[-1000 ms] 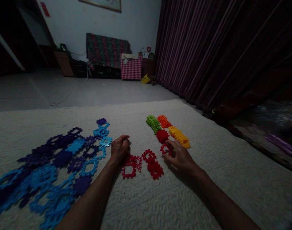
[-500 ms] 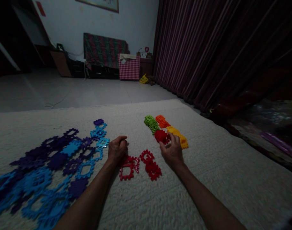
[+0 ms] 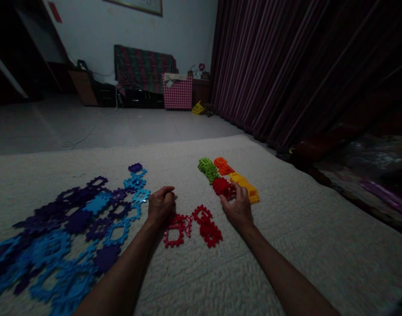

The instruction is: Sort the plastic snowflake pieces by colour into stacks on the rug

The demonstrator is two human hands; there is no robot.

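My right hand (image 3: 238, 206) has its thumb and fingers about the near right edge of a stack of red toothed plastic building pieces (image 3: 222, 186). My left hand (image 3: 161, 203) is curled into a fist low over the blanket; whatever its fingers hold, if anything, is hidden. Just below that fist lies a square red frame piece (image 3: 174, 235) with other red pieces against it. Between the hands, more red pieces (image 3: 210, 232) lie flat. Green pieces (image 3: 208, 170), orange pieces (image 3: 223, 166) and yellow pieces (image 3: 245, 186) are stacked in rows around the red stack.
Purple pieces (image 3: 78, 220) and blue pieces (image 3: 52, 245) spread in a loose heap on the left of the cream quilted blanket (image 3: 253, 272). Beyond its far edge are the tiled floor (image 3: 148, 127) and a low cabinet (image 3: 141, 97). A dark curtain (image 3: 253, 66) hangs at right.
Both hands stay almost where they were. The right fingers have shifted very slightly at the red stack, and the view has moved a little.
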